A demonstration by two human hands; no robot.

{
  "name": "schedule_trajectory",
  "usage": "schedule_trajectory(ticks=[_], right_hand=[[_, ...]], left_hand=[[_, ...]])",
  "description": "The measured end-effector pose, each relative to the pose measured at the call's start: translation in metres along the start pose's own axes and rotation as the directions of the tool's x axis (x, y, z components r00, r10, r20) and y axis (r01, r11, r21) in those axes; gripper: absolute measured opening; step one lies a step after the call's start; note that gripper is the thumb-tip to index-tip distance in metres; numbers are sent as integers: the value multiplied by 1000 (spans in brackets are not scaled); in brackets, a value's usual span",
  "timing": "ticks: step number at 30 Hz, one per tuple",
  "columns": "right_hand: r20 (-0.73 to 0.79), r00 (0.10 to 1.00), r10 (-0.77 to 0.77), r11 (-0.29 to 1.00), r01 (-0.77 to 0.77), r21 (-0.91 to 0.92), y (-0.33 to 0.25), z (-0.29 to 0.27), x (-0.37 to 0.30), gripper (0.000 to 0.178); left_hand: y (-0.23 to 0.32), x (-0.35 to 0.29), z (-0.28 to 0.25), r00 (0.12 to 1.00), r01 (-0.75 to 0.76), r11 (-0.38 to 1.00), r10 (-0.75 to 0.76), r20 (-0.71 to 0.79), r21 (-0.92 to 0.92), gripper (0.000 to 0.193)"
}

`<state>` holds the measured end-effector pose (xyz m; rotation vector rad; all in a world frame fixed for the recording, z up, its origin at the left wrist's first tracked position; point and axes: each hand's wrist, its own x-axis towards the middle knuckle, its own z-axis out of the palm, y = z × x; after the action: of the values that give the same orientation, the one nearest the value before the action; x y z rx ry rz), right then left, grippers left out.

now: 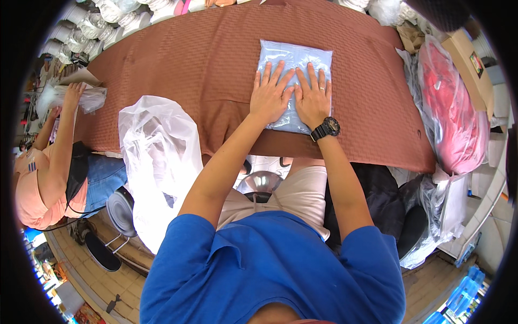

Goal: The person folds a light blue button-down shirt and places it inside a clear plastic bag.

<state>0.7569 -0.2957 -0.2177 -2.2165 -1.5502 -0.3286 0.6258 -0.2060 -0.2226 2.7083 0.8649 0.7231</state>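
Observation:
A flat clear plastic packet with a light blue folded garment [294, 59] lies on the brown textured cloth [216, 59] covering the table. My left hand [270, 96] rests flat on the packet's near left part, fingers spread. My right hand [314, 97], with a ring and a black wristwatch, presses flat on the near right part beside it. Both palms lie on top of the packet; neither grips it.
A big empty clear plastic bag [156, 162] hangs over the table's near left edge. A bag of pink and red goods [456, 119] and a cardboard box [469, 59] sit at right. Another person [54, 162] works at far left. White packed items [102, 24] line the far edge.

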Motion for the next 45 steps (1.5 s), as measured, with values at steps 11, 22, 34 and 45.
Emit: schedule_trajectory(ticks=[11, 22, 34, 45], right_hand=[[-9, 1000, -5, 1000, 5, -30, -1, 1, 2, 48], [-18, 1000, 0, 1000, 0, -20, -1, 1, 2, 47], [-36, 999, -2, 1000, 3, 7, 1, 2, 2, 47], [-54, 996, 66, 996, -63, 60, 23, 7, 64, 54]], left_hand=[[0, 0, 0, 1000, 9, 1000, -10, -22, -23, 50], [0, 1, 0, 999, 4, 1000, -5, -31, -24, 49], [-1, 1, 0, 1000, 14, 999, -14, -8, -40, 48], [-36, 63, 0, 995, 97, 992, -94, 39, -77, 56]])
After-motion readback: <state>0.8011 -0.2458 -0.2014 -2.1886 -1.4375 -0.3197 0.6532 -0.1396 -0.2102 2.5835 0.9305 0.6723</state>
